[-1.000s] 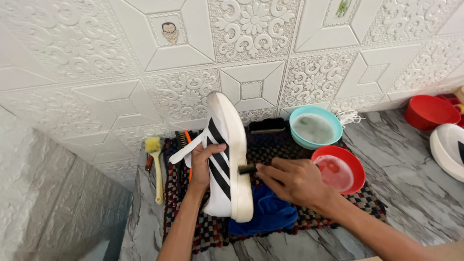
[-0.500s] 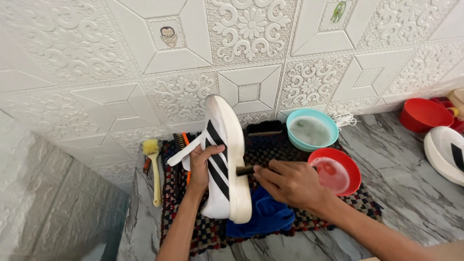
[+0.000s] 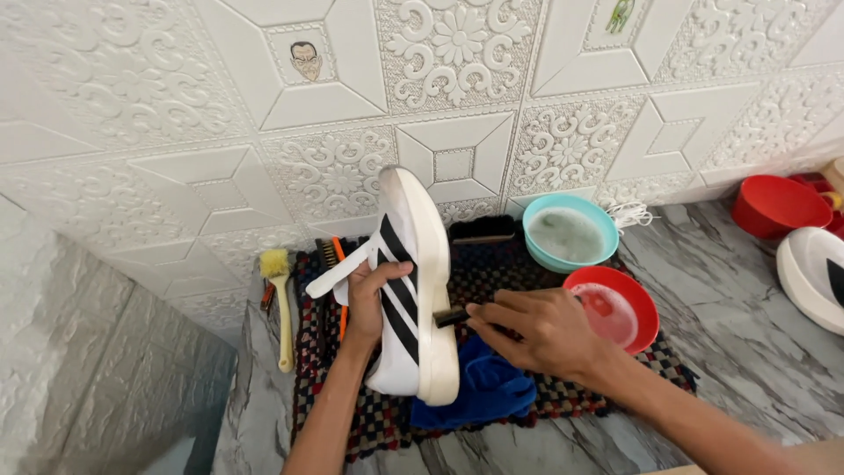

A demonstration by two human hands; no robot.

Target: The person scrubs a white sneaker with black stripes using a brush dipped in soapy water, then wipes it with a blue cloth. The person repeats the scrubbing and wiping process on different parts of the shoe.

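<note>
two bare hands work over a chequered woven mat (image 3: 563,387) in the single head view, and every place below is given from that mat. the left hand (image 3: 369,295) is over the mat's left half, its fingers curled tight around the upper of a white shoe with black stripes (image 3: 413,290), which stands tilted on end with its heel low near the mat's front and its toe up toward the wall, pale sole turned to the right. the right hand (image 3: 536,330) is over the mat's middle, fingers closed on a small dark brush (image 3: 450,317) whose end touches the sole's edge. a blue cloth (image 3: 479,396) lies bunched on the mat's front part, under the shoe's heel and the right hand. a red bowl (image 3: 633,308) of pale liquid sits on the mat's right side, and a teal bowl (image 3: 567,233) of cloudy water sits at its back right corner, with a dark-bristled brush (image 3: 482,230) just left of it. off the mat's left edge, on the grey marbled table (image 3: 730,325), lies a yellow-handled brush (image 3: 281,308); an orange-handled brush (image 3: 338,273) lies just inside that edge. well to the right of the mat are a red tub (image 3: 778,204) and a second white shoe (image 3: 813,273).
</note>
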